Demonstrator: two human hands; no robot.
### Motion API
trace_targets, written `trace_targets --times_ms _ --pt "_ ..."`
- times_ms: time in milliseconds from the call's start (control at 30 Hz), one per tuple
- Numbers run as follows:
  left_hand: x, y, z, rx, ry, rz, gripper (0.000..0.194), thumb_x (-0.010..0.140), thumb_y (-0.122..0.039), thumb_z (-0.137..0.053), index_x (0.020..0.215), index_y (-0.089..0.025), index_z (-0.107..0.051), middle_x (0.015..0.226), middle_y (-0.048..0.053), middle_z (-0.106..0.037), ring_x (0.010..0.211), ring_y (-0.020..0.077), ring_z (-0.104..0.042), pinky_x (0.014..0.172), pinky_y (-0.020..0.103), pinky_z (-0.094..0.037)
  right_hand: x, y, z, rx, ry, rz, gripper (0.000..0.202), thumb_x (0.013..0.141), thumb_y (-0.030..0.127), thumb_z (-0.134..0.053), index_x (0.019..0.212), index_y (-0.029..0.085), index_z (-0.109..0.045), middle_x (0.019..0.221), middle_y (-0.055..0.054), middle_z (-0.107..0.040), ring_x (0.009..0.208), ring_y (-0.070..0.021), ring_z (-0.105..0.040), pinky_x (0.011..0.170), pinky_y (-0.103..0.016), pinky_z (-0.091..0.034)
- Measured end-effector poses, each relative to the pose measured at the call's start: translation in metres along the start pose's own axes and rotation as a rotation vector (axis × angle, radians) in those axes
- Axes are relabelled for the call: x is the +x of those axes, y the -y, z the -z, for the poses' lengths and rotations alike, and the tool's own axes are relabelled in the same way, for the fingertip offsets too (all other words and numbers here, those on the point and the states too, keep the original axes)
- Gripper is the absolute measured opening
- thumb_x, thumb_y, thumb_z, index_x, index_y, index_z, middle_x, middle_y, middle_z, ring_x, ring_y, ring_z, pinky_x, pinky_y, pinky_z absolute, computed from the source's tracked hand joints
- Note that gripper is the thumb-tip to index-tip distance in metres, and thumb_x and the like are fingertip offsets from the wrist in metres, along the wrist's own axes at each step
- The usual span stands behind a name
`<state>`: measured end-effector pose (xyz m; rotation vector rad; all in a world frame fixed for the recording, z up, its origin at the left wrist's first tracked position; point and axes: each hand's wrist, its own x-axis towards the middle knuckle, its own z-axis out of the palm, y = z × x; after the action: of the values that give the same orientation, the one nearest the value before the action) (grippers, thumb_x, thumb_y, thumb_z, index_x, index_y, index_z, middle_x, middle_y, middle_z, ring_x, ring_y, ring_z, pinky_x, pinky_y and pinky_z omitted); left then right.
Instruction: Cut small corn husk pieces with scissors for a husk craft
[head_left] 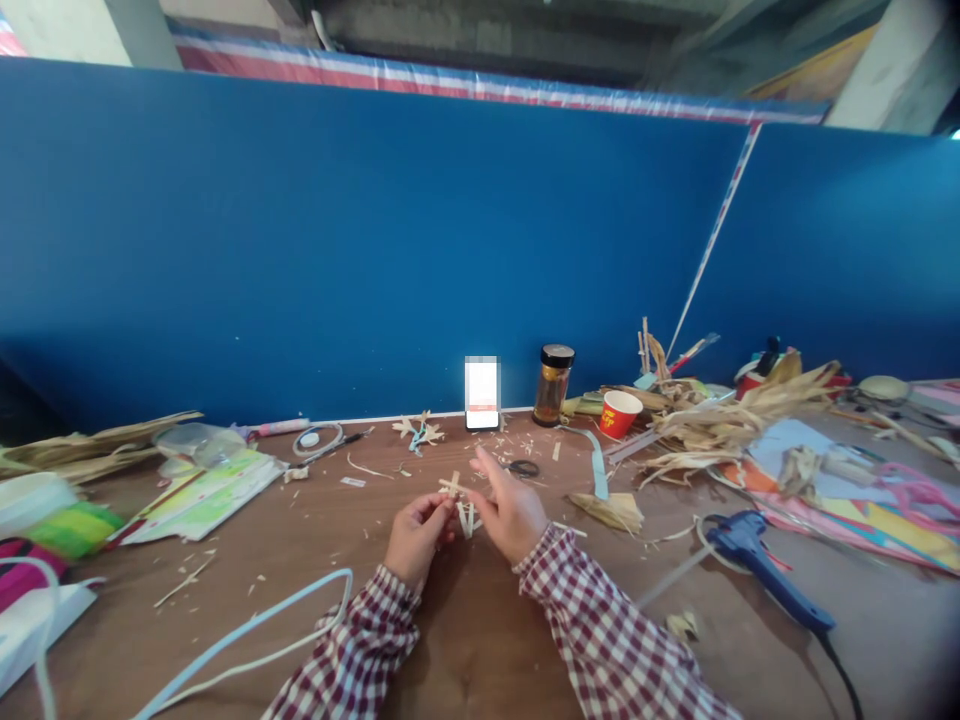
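Note:
My left hand point(418, 535) is closed in a pinch on a small figure of pale husk strips point(466, 517), with crossed strips at its top and thin strips hanging below. Beside it on the right, my right hand point(514, 510) has its fingers stretched out and its thumb apart. That thumb is close to the figure; whether it touches cannot be made out. Behind my right hand lie scissors point(523, 468), partly hidden. A folded piece of dry husk point(609, 510) rests to the right, below a pale blue strip point(598, 468).
A lit phone point(482, 395) stands against the blue partition point(375, 230), near a lidded jar point(553, 388) and a red paper cup point(621, 415). At right are a blue glue gun point(772, 570) and a husk pile point(735, 420). A pale cable point(255, 625) loops at front left.

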<state>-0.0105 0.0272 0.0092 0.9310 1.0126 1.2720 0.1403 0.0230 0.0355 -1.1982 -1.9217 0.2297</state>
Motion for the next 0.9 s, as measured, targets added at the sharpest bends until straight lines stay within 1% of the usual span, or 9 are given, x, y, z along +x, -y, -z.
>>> trace_targets --times_ms 100,167,267,400,500,667,800,833,900 --pt "-0.001 0.002 -0.001 0.065 0.052 -0.042 0.028 0.056 -0.034 -0.072 0.071 -0.013 -0.062 0.051 -0.003 -0.057 0.041 0.0060 -0.045 0.041 0.018 -0.038 -0.004 0.010 -0.008 0.062 0.114 -0.028 0.066 0.080 0.023 -0.052 0.137 0.021 -0.018 0.120 -0.007 -0.056 0.098 -0.0188 -0.058 0.079 -0.032 -0.047" --pt "-0.002 0.003 -0.002 0.101 0.077 -0.053 0.027 0.057 -0.033 -0.070 0.074 -0.013 -0.062 0.048 -0.004 -0.055 0.039 0.0069 -0.045 0.041 0.019 -0.038 -0.005 0.009 -0.010 0.104 0.157 -0.072 0.065 0.080 0.023 -0.053 0.136 0.021 -0.020 0.111 -0.006 -0.061 0.092 -0.0183 -0.060 0.078 -0.032 -0.047" --pt "-0.004 0.002 -0.004 0.150 0.108 -0.069 0.025 0.061 -0.033 -0.067 0.074 -0.012 -0.063 0.049 -0.003 -0.054 0.040 0.0073 -0.044 0.042 0.020 -0.038 -0.003 0.003 -0.011 0.133 0.156 -0.129 0.052 0.079 0.023 -0.054 0.128 0.019 -0.037 0.099 -0.006 -0.066 0.087 -0.0181 -0.061 0.076 -0.031 -0.047" --pt "-0.003 0.002 -0.003 0.205 0.116 -0.072 0.022 0.063 -0.035 -0.065 0.067 -0.013 -0.062 0.048 -0.003 -0.053 0.041 0.0079 -0.045 0.042 0.019 -0.037 -0.001 0.001 -0.010 0.107 0.166 -0.082 0.019 0.083 0.025 -0.049 0.097 0.020 -0.061 0.093 -0.003 -0.068 0.085 -0.0162 -0.061 0.076 -0.027 -0.045" --pt "-0.003 0.001 -0.003 0.225 0.131 -0.073 0.023 0.065 -0.036 -0.064 0.063 -0.014 -0.060 0.047 -0.004 -0.050 0.042 0.0077 -0.044 0.042 0.019 -0.037 -0.001 0.005 -0.008 0.031 0.181 -0.041 0.023 0.087 0.026 -0.042 0.088 0.023 -0.065 0.089 -0.001 -0.069 0.082 -0.0147 -0.061 0.073 -0.024 -0.044" --pt "-0.005 -0.001 -0.005 0.231 0.195 -0.081 0.027 0.066 -0.040 -0.063 0.062 -0.014 -0.059 0.051 -0.002 -0.052 0.042 0.0074 -0.044 0.041 0.019 -0.037 0.002 -0.003 0.002 -0.175 0.129 -0.098 0.025 0.087 0.026 -0.041 0.094 0.025 -0.064 0.089 -0.003 -0.068 0.081 -0.0161 -0.061 0.071 -0.025 -0.044" --pt "-0.005 -0.002 -0.004 0.243 0.227 -0.082 0.026 0.066 -0.040 -0.063 0.065 -0.014 -0.061 0.055 -0.001 -0.057 0.043 0.0079 -0.046 0.044 0.020 -0.040 0.009 -0.020 0.018 -0.364 -0.010 -0.305 0.026 0.087 0.025 -0.039 0.090 0.023 -0.065 0.080 -0.006 -0.068 0.070 -0.0183 -0.062 0.063 -0.027 -0.043" --pt "-0.004 -0.002 -0.003 0.247 0.221 -0.077 0.025 0.066 -0.039 -0.063 0.067 -0.014 -0.062 0.056 -0.001 -0.058 0.043 0.0078 -0.046 0.044 0.020 -0.040 0.010 -0.021 0.022 -0.361 -0.071 -0.317 0.026 0.087 0.026 -0.038 0.092 0.023 -0.064 0.082 -0.006 -0.067 0.071 -0.0180 -0.061 0.064 -0.027 -0.043" --pt "-0.003 -0.002 -0.003 0.256 0.202 -0.068 0.025 0.065 -0.039 -0.064 0.068 -0.014 -0.063 0.055 -0.001 -0.057 0.042 0.0075 -0.046 0.043 0.020 -0.039 0.010 -0.018 0.024 -0.271 -0.141 -0.228 0.026 0.088 0.029 -0.038 0.095 0.023 -0.062 0.086 -0.004 -0.067 0.074 -0.0166 -0.061 0.067 -0.026 -0.043"
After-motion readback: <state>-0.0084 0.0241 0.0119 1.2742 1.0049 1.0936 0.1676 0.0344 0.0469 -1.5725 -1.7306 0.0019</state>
